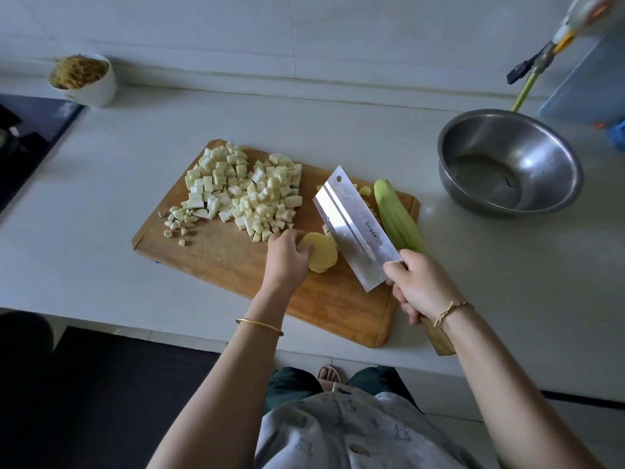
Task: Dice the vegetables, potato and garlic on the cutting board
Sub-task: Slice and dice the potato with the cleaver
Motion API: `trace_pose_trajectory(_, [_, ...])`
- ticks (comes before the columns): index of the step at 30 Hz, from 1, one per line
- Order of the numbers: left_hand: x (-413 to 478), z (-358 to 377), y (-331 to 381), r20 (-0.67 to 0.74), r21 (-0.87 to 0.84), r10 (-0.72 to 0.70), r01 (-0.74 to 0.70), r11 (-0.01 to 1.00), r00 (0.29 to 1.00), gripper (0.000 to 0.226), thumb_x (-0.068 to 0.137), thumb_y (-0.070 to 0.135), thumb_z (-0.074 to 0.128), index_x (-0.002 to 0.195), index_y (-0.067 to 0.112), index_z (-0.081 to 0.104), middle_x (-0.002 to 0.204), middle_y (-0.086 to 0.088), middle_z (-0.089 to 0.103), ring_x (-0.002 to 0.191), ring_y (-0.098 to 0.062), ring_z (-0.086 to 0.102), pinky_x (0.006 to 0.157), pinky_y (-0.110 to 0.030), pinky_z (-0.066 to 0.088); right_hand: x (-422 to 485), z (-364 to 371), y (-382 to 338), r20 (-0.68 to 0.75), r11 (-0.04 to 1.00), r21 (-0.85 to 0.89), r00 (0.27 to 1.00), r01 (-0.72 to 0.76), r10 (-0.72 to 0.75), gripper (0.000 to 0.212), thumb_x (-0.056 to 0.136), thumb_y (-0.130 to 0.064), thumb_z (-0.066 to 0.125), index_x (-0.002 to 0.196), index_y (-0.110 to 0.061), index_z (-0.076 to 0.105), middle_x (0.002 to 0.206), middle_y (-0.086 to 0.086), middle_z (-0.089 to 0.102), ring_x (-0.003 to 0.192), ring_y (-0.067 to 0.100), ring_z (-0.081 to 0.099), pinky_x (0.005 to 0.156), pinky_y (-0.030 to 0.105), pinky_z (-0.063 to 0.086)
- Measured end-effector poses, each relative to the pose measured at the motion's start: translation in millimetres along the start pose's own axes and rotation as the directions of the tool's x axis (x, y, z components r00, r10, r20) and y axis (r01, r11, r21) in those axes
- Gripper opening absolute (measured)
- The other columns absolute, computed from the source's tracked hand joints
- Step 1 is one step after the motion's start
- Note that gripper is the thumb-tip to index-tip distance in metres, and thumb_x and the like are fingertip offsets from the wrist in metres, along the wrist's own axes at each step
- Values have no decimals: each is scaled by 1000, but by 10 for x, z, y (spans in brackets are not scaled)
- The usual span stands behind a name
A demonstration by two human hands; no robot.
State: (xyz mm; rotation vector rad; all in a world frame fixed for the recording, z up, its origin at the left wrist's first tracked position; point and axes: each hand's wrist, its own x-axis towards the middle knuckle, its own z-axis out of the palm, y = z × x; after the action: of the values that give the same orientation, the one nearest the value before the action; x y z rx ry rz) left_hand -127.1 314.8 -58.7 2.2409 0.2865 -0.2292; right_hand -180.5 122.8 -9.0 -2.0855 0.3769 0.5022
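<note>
left grip [287,255] on potato slices [323,255], cleaver [355,225] just beside, vegetable cubes [243,191] behind

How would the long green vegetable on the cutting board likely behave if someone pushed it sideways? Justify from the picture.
The green vegetable looks rounded and long, so it would probably roll rather than slide. It lies at the right edge of the cutting board, so it might roll off onto the counter. Its peeled-looking surface may be slippery.
</note>
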Motion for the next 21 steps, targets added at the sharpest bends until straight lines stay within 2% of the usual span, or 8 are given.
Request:
trace_pose_trajectory(4, [-51,7,1,-9,256,77,-72,964,997,39,95,25,54,134,16,52,129,-10,45,123,-31,35,100,-36,33,-49,34,-10,-29,998,-46,998,47,-48,18,92,-15,41,76,-6,43,56,10,42,34,19,34,36,24,35])
trace_pose_trajectory(8, [-174,61,18,31,309,100,-105,945,995,75,79,38,74,137,10,36,134,-10,34,125,-29,30,97,-37,36,-42,105,25,-45,988,-139,997,59,-65,23,92,-19,42,71,-10,38,53,9,44,33,20,39,36,25,39])
trace_pose_trajectory(13, [-215,186,49,37,402,157,-159,902,987,70,78,26,74,131,4,34,136,-14,28,122,-31,30,91,-35,38,-22,194,34,-108,975,-214,991,60,-85,26,92,-23,44,72,-6,41,59,13,48,40,24,43,36,30,42])
trace_pose_trajectory(16, [-201,171,7,52,396,203,-207,895,978,71,80,20,71,138,5,32,136,-14,29,122,-31,29,95,-35,36,-5,218,1,-125,955,-286,985,78,-118,27,92,-24,45,74,-4,42,58,13,46,48,28,44,51,45,50])
trace_pose_trajectory(21, [-192,109,-49,103,396,236,-257,881,966,83,77,15,69,146,11,24,137,-11,27,125,-29,26,98,-35,36,-3,262,-21,-112,941,-328,986,83,-126,29,94,-25,44,70,-9,37,57,9,42,49,27,43,54,43,51])
